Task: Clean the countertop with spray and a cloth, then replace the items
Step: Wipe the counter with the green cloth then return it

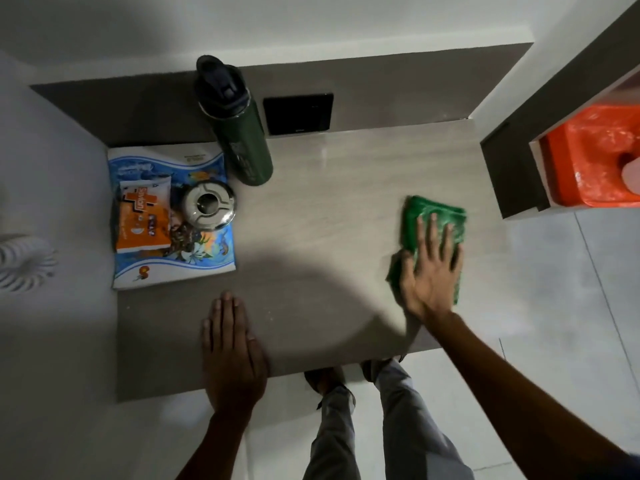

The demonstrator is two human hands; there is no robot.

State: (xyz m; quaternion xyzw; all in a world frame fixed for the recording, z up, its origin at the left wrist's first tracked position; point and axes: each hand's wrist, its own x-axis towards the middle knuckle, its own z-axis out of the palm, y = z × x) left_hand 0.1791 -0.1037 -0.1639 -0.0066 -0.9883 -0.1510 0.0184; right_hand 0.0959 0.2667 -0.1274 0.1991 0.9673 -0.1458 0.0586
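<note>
**Friend:** What are your hands doing?

**Me:** My right hand [433,268] is flat on the green cloth [431,233]. My fingers are spread wide and press it down on the countertop [329,209]. I am not pinching it.

**Friend:** Where is the cloth?

**Me:** It sits near the right edge of the countertop, about halfway back. Part of it sticks out past my fingertips.

**Friend:** And your other hand?

**Me:** My left hand [232,351] lies flat on the front edge of the countertop. Its fingers are straight and close together. It holds nothing.

**Friend:** What else is on there?

**Me:** A blue picture book [211,261] lies in the back left corner by the wall. An orange packet [143,216] lies on top of it. A shiny round metal dish [207,206] sits on the book too, just beside the packet. A dark green bottle [239,129] with a black lid stands behind the book, near the back wall. A black square plate [298,112] is on that wall.

**Friend:** Can you see the spray?

**Me:** I cannot tell. There is something orange [599,161] on a shelf to the right, but it is blurry.
</note>
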